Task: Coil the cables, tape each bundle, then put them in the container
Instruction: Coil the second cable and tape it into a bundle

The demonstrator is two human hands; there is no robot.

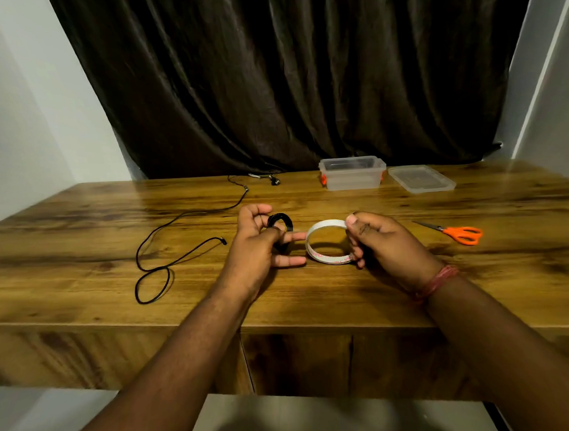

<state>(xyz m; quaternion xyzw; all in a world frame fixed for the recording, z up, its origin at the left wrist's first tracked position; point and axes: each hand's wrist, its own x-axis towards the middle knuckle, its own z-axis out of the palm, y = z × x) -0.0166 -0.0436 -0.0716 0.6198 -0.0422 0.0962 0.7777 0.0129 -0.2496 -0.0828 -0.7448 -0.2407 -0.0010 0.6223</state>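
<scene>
My left hand [256,242] grips a small black coiled cable [281,221] above the wooden table [77,228]. Two of its fingers stretch right toward a white tape roll [328,242]. My right hand [383,239] holds that roll upright by its right side, thumb on the top edge. A long black cable [165,252] lies loose on the table at the left, looping near the front and running back to plugs by the curtain. A clear plastic container [352,173] stands open at the back.
The container's clear lid [420,178] lies flat just right of it. Orange-handled scissors [457,233] rest on the table to the right of my right hand. A dark curtain [284,75] hangs behind the table.
</scene>
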